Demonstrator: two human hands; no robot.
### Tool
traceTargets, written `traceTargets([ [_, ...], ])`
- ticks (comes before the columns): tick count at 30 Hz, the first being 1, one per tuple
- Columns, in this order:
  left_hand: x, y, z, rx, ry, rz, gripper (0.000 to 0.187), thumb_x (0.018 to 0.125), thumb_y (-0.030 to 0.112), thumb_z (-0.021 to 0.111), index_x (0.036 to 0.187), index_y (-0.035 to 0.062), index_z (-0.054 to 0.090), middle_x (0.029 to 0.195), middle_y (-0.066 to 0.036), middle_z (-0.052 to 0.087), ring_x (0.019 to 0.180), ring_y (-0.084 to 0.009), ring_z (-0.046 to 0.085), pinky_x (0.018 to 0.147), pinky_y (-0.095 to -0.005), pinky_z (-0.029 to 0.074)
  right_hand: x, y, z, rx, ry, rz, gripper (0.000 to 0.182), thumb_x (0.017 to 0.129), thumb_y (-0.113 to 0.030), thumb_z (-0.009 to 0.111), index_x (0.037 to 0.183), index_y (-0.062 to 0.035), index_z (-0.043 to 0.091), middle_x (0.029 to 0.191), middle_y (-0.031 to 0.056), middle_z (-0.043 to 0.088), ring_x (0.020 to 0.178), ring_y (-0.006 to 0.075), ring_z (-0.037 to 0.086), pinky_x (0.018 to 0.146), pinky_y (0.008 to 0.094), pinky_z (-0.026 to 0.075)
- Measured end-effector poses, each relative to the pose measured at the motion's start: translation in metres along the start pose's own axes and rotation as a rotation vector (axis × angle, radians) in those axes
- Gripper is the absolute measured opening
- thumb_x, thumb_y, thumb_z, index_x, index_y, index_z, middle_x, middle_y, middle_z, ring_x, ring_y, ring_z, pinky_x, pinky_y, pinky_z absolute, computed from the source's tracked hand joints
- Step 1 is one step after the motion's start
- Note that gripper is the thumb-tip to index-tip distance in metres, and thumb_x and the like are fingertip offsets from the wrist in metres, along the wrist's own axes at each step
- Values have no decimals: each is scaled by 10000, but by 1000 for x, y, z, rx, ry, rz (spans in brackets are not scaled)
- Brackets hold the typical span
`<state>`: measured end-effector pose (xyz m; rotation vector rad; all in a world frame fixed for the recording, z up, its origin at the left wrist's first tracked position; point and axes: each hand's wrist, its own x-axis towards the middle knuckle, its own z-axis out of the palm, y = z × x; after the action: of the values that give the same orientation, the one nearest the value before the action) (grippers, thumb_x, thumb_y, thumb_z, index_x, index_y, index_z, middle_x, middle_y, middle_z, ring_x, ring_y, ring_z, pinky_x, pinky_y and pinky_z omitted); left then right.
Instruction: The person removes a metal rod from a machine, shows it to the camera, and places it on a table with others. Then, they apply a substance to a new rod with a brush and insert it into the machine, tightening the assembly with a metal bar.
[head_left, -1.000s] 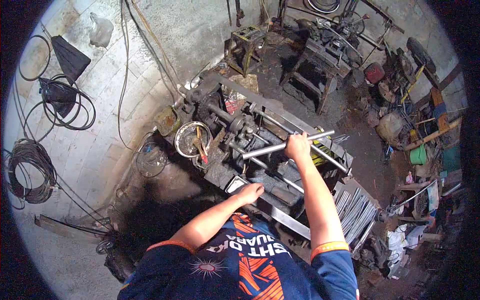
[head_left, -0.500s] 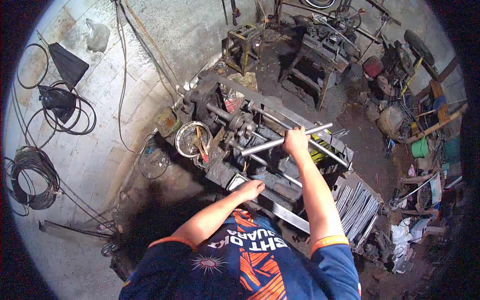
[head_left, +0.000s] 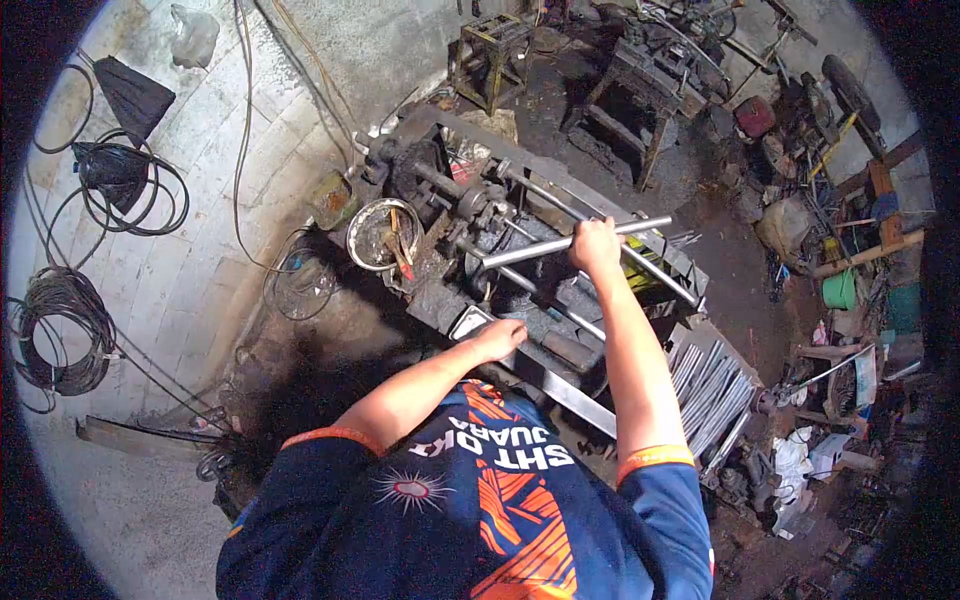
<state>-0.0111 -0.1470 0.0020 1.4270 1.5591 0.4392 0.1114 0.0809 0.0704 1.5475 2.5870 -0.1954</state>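
Observation:
My right hand point(head_left: 597, 246) is wrapped round a long grey metal rod point(head_left: 537, 251), held slantwise above the machine bed. The rod sticks out on both sides of the fist. My left hand point(head_left: 500, 341) rests at the machine's near edge with its fingers curled. Whatever it may hold is hidden. Beside it lies a white-rimmed rectangular tray point(head_left: 467, 322). Below the hands is a greasy lathe-like machine point(head_left: 485, 205), with a long bright bar point(head_left: 655, 275) running along its far side.
A round tub point(head_left: 369, 246) with brushes stands at the machine's left end. Many loose metal rods point(head_left: 708, 395) lie in a pile at right. Farther back are a yellowish metal stand point(head_left: 490, 65) and a dark workbench point(head_left: 632, 105). Coiled cable point(head_left: 65, 330) lies by the left wall.
The view has tipped, so the whole scene sits higher in the picture. Both hands keep nearly the same places over the machine, and the rod stays in my right hand.

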Motion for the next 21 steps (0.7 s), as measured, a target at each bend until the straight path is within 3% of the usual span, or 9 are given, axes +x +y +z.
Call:
traceTargets([
  [7,2,-2,1,-26,18,18,318,902,309,460,936,18,584,928,-217,626,908,-386,601,785,-454,457,-14,-12,-27,-37,-4,50,224,786,-164,569,927,-48,699,1019,123,662,1119,312,514,829,568,465],
  [21,-1,-4,4,-51,50,28,281,922,269,465,944,20,595,893,-175,637,874,-319,617,776,-398,469,-21,-11,-33,9,18,41,215,748,-139,591,906,-53,708,1031,127,653,1120,321,504,826,556,462],
])
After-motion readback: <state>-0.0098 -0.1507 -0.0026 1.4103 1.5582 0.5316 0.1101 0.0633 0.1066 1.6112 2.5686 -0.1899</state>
